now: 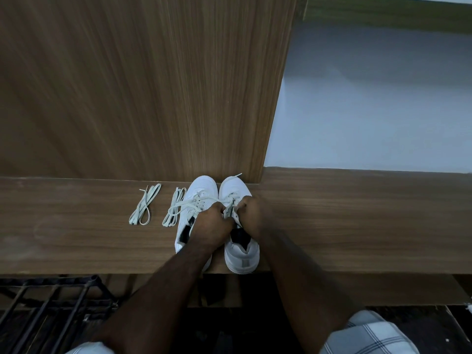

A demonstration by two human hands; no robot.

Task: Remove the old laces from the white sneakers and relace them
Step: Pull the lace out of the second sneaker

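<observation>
Two white low-top sneakers stand side by side on a long brown wood-grain bench (332,221), toes against a tall wooden panel (143,85) of the same grain that rises behind it. Beyond the panel's edge, up and to the right of the hands, is a pale grey wall (370,111). The left hand (212,221) and right hand (251,215) meet over the lacing of the right sneaker (238,226), fingers curled and pinching its old white lace (229,209); the left forearm crosses over the heel of the left sneaker (198,200), hiding part of it. The left sneaker's lace is laced through its eyelets, its loose ends trailing leftward. Just to the left of that shoe lies a folded bundle of pale flat laces (174,209), and further left, apart from it, a second folded bundle (144,206). Below the bench's front edge, under the left forearm, stands a black metal rack (51,297). Checked fabric (370,335) shows below the right forearm.
</observation>
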